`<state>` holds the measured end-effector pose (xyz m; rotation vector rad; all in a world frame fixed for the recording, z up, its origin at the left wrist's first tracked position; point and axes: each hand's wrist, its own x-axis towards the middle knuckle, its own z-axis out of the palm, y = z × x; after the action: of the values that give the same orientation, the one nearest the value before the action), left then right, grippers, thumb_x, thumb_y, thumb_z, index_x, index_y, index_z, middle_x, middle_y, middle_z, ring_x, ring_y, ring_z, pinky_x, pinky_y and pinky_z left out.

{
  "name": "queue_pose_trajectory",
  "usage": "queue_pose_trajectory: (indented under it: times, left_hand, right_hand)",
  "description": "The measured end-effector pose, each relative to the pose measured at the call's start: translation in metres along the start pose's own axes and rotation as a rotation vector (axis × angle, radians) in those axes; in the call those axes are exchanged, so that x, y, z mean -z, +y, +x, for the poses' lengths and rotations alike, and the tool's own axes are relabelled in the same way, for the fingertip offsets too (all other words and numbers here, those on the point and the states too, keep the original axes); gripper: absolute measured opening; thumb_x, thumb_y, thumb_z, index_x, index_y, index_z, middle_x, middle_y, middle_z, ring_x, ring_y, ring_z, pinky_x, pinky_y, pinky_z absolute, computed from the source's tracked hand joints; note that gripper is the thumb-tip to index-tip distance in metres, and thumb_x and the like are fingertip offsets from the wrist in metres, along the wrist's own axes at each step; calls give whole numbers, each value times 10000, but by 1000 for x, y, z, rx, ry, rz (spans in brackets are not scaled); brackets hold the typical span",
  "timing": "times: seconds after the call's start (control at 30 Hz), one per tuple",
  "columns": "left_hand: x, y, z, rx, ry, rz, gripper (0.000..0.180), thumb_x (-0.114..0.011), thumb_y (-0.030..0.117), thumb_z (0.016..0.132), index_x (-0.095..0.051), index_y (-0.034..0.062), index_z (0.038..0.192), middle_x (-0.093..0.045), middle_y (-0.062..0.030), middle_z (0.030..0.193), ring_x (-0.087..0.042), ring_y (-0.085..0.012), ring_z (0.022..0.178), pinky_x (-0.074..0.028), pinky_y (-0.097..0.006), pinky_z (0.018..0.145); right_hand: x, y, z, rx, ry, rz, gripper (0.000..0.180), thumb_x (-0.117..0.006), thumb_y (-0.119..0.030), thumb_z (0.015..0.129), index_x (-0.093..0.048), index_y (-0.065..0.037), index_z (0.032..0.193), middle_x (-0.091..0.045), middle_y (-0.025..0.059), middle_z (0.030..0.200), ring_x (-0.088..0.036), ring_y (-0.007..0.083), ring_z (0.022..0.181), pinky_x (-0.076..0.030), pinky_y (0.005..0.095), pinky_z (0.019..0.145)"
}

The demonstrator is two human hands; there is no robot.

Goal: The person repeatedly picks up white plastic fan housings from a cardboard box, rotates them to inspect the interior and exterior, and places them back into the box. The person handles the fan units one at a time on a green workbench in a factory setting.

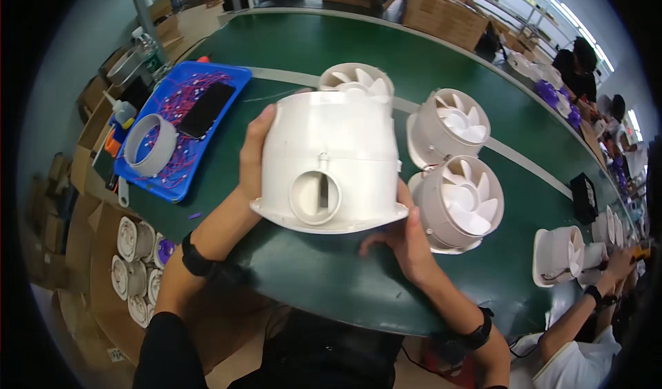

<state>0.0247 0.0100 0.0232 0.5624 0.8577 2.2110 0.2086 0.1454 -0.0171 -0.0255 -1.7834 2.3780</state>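
A: How is the grip to be described at this moment?

B: A white housing (329, 130) is held between both hands. Its left side is clasped by the left hand (254, 148); its lower right side, at the flange (365, 225), is held by the right hand (412, 248), with the thumb laid at the flange's corner. Some fingers are hidden behind the housing, so their exact placing cannot be told.

A: And where is the piece?

B: It appears to be raised above the near part of the green counter (310, 279), upright, with its round side port (307, 196) facing the wearer. Part of a rear fan unit (356, 82) is covered by it in this view. To its right, two more fan units (463, 199) are stood on the counter.

A: Which step is in hand?

B: A step of handling and looking over, as far as can be judged; no tool is seen in either hand. Red wires (200, 89) are lying in a blue tray (238, 75), well apart at the left.

A: What does the next move call for?

B: Probably even support from both sides, with the flange guarded against knocks from the neighbouring units.
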Motion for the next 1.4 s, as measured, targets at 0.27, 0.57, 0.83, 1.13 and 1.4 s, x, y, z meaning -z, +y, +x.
queue_pose_trajectory:
  times: [0.27,0.57,0.83,1.13,1.4]
  left_hand:
    - [0,-4,-10,-257,52,562,628,-556,359,895,-315,26,1370,-512,-160,1182,-518,-213,1116,-413,-338,972]
    - [1,-8,-11,-207,-49,694,778,-558,492,820,-315,29,1397,-452,-182,1321,-471,-244,1209,-380,-351,1027]
    - [7,-9,-3,-170,-278,396,882,-671,409,798,-216,51,1463,-419,-205,1367,-417,-280,1288,-338,-383,1071]
    - [11,-4,3,-14,-320,437,937,-669,565,771,-284,41,1445,-431,-174,1369,-438,-252,1281,-355,-370,1070]
    - [8,-4,1,-57,-288,611,935,-693,503,788,-223,73,1473,-359,-191,1418,-365,-295,1323,-301,-393,1088]
  right_hand:
    - [-9,-4,5,249,95,-83,1186,-771,-484,751,22,-47,1517,-213,187,1518,-281,294,1395,-259,406,1122]
    - [-5,3,6,124,212,-27,1292,-818,-608,618,-82,-21,1503,-303,162,1460,-333,254,1357,-278,380,1112]
    - [-4,10,-11,2,124,371,1173,-732,-678,671,-169,-70,1500,-252,98,1524,-238,263,1417,-177,457,1172]
    - [-4,8,-9,23,79,257,1060,-581,-784,713,-265,-101,1460,-400,148,1411,-439,319,1246,-414,498,942]
    - [-7,4,-5,46,203,328,1032,-657,-707,723,-273,-56,1426,-420,137,1349,-489,266,1166,-417,442,952]
